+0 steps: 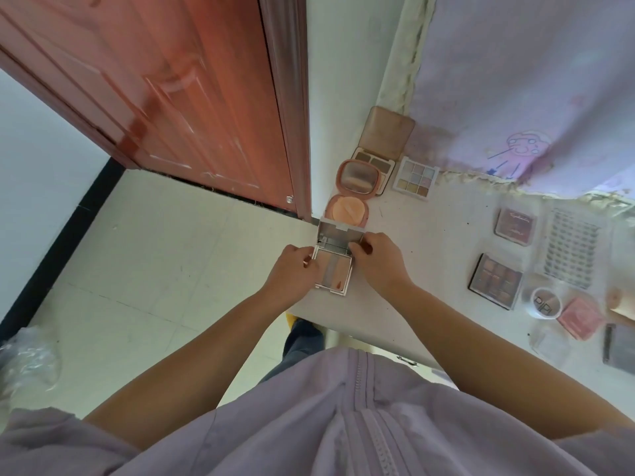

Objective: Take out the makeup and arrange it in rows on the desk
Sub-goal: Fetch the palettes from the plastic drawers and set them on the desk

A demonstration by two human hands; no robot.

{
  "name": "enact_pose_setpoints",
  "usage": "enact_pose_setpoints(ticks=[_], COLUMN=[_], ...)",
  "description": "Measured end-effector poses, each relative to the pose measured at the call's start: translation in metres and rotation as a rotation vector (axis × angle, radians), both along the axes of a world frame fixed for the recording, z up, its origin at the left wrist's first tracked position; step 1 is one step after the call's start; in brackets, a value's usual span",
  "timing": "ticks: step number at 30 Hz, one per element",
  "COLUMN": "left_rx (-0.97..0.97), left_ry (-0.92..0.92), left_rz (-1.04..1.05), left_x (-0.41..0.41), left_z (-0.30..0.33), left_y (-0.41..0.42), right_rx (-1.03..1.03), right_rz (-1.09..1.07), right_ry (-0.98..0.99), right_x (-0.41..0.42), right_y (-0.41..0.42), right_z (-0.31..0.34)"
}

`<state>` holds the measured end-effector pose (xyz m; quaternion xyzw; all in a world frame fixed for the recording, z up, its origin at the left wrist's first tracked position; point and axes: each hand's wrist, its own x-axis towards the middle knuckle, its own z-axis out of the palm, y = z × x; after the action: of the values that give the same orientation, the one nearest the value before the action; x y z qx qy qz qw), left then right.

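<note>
Silver-edged and square, the open compact (332, 269) sits at the near left corner of the white table (429, 269), and we hold it from both sides. Our left hand (292, 273) has its fingers (309, 262) curled against the left edge of the base, pinching it. Our right hand (376, 257) has its fingers (359, 248) bent over the right end of the hinge, where the raised mirrored lid meets the base. The pan inside shows pale stripes with a reddish smear near the front corner.

Just beyond the lid, a round peach compact (350, 195) lies open with its puff showing and its mirror tipped up. Behind that, a tan palette (383, 142) stands open, its lid leaning toward the wall. Beside it on the right lies a white nine-pan palette (415, 178) of pale shades. These pieces form a line running away from us along the table's left edge.

Well to the right we see a loose group: a dark pink case (515, 226), a dark nine-pan palette (496, 280), a clear tray of lashes (570, 249), a small round jar (545, 303), a pink square case (580, 317) and a grey case (620, 348) at the frame's edge.

A lilac cloth (532, 80) hangs behind the table, and a reddish wooden door (171, 91) stands to the left above pale floor tiles (171, 252).
</note>
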<state>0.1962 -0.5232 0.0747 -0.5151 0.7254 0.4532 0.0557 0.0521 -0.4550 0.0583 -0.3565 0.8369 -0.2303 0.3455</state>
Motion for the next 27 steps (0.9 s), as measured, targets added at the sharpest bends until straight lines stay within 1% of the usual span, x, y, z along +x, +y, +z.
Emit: enact_pose_setpoints(ticks=[2, 3, 5, 7, 9, 10, 12, 13, 14, 16, 18, 20, 22, 23, 25, 27], left_rx=[-0.039, -0.090, -0.247, -0.370, -0.438, -0.434, -0.343, -0.291, -0.233, -0.089, 0.059, 0.147, 0.179, 0.178, 0.216, 0.339], left_ry=[0.023, 0.059, 0.181, 0.363, 0.526, 0.596, 0.696, 0.699, 0.654, 0.460, 0.273, 0.168, 0.121, 0.116, 0.148, 0.218], left_rz=[0.022, 0.056, 0.143, 0.171, 0.063, -0.019, -0.206, -0.303, -0.393, -0.517, -0.548, -0.487, -0.402, -0.367, -0.270, -0.108], left_x=[-0.007, -0.013, -0.031, -0.060, -0.098, -0.119, -0.162, -0.183, -0.203, -0.238, -0.264, -0.282, -0.294, -0.297, -0.302, -0.304], left_z=[0.006, 0.013, 0.032, 0.057, 0.079, 0.086, 0.090, 0.087, 0.080, 0.057, 0.038, 0.024, 0.013, 0.009, 0.000, -0.002], left_y=[-0.010, -0.018, -0.035, -0.049, -0.052, -0.048, -0.028, -0.016, -0.004, 0.018, 0.034, 0.044, 0.050, 0.052, 0.059, 0.066], right_rx=[0.027, 0.041, 0.044, 0.027, 0.012, -0.002, -0.002, 0.018, 0.047, 0.115, 0.187, 0.254, 0.310, 0.319, 0.274, 0.192], right_rz=[0.038, 0.055, 0.067, 0.020, -0.074, -0.136, -0.239, -0.259, -0.258, -0.226, -0.150, -0.001, 0.188, 0.260, 0.354, 0.420], right_ry=[-0.043, -0.055, -0.054, -0.017, 0.030, 0.046, 0.116, 0.184, 0.250, 0.331, 0.363, 0.410, 0.472, 0.490, 0.520, 0.550], right_x=[-0.008, -0.014, -0.035, -0.064, -0.099, -0.116, -0.148, -0.162, -0.175, -0.195, -0.210, -0.222, -0.235, -0.241, -0.252, -0.260], right_y=[0.004, 0.009, 0.023, 0.038, 0.052, 0.059, 0.076, 0.084, 0.092, 0.103, 0.106, 0.105, 0.102, 0.102, 0.102, 0.106], right_z=[0.006, 0.011, 0.022, 0.037, 0.053, 0.059, 0.065, 0.066, 0.064, 0.057, 0.046, 0.034, 0.021, 0.016, 0.011, 0.010])
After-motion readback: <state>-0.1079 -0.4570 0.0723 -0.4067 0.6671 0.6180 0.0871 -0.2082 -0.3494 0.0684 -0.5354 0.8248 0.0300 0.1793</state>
